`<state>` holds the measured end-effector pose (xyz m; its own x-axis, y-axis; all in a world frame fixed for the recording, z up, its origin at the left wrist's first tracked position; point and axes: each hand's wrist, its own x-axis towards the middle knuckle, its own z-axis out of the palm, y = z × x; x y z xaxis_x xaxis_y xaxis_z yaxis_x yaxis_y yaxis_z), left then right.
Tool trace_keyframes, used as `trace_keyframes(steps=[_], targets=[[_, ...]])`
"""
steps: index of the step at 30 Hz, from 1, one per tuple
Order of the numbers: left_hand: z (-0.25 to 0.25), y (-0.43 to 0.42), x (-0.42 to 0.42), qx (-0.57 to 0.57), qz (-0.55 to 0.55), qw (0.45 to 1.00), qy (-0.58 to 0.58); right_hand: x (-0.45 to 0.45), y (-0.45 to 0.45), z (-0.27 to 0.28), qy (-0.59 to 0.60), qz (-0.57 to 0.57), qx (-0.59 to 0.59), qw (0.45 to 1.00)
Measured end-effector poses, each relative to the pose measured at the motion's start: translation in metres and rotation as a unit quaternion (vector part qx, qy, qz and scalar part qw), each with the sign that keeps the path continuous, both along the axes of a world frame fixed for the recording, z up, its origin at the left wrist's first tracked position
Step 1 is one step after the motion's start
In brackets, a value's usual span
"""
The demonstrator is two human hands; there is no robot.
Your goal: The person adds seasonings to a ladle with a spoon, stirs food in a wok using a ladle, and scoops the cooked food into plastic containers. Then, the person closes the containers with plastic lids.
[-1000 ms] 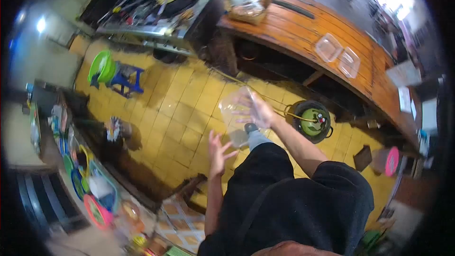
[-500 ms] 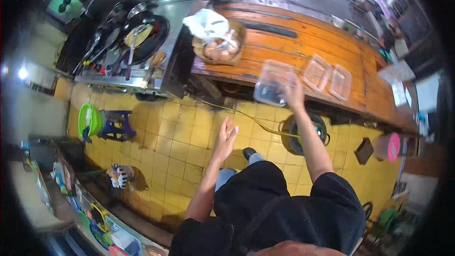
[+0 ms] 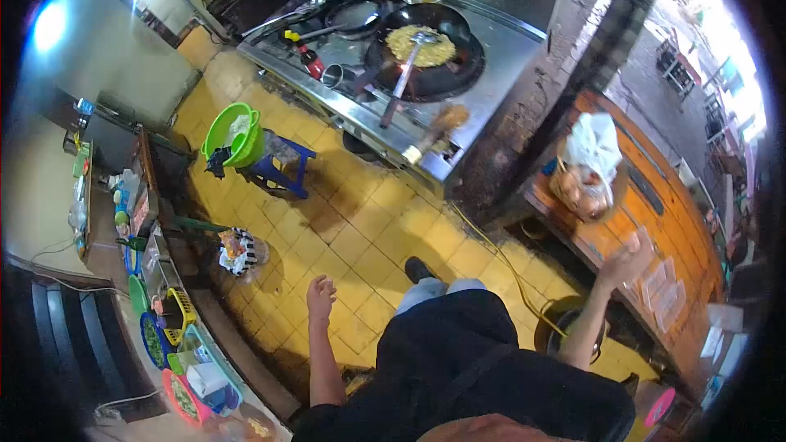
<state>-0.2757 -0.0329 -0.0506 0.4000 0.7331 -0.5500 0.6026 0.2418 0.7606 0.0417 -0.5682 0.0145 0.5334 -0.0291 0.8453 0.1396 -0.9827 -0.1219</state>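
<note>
While the right hand (image 3: 627, 262) half a second ago gripped a clear tub at the near edge of the wooden tabletop (image 3: 684, 233), it is now over the tabletop, with clear plastic containers (image 3: 670, 304) lying just beside it. Two of these show plainly on the wood; whether another lies beneath the hand is hidden. The right fingers are blurred, and I cannot tell whether they touch or pinch anything.

The left hand (image 3: 321, 296) has dropped lower and farther out to the side, over the yellow tiled floor (image 3: 352, 241), well apart from the containers. Its fingers are loosely curled and hold nothing.

The view has swung toward the stove (image 3: 508, 45), so the dark wok (image 3: 452, 82) with its flat yellow food (image 3: 399, 42) has come nearer the middle, a long-handled utensil (image 3: 404, 76) resting across it. The white plastic bag (image 3: 591, 146) in the basket (image 3: 620, 188) now appears farther right, on the tabletop near the right hand. The green basin (image 3: 232, 133) sits on the blue stool (image 3: 304, 170), as before.
</note>
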Motion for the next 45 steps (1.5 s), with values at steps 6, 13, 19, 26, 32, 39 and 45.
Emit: trace_keyframes(steps=[6, 13, 19, 26, 32, 39, 45], targets=[[0.016, 0.1, 0.116, -0.024, -0.041, 0.991, -0.121, 0.057, 0.318, -0.004, 0.314, 0.361, 0.291, 0.829], [0.027, 0.162, 0.29, -0.03, -0.17, 0.962, -0.212, 0.152, 0.539, -0.085, 0.441, 0.312, 0.264, 0.799], [0.012, 0.224, 0.402, 0.078, -0.345, 0.923, -0.153, 0.203, 0.562, -0.174, 0.434, 0.194, 0.445, 0.759], [-0.062, 0.266, 0.506, 0.249, -0.445, 0.842, -0.176, 0.24, 0.521, -0.093, 0.454, 0.133, 0.256, 0.843], [-0.05, 0.261, 0.567, -0.273, -0.467, 0.841, 0.011, 0.231, 0.526, -0.05, 0.593, 0.092, 0.047, 0.798], [-0.051, 0.267, 0.58, -0.436, -0.476, 0.764, 0.011, 0.197, 0.548, 0.011, 0.61, -0.069, 0.076, 0.786], [-0.064, 0.267, 0.598, -0.513, -0.445, 0.733, 0.032, 0.193, 0.58, -0.057, 0.441, 0.016, 0.144, 0.886]])
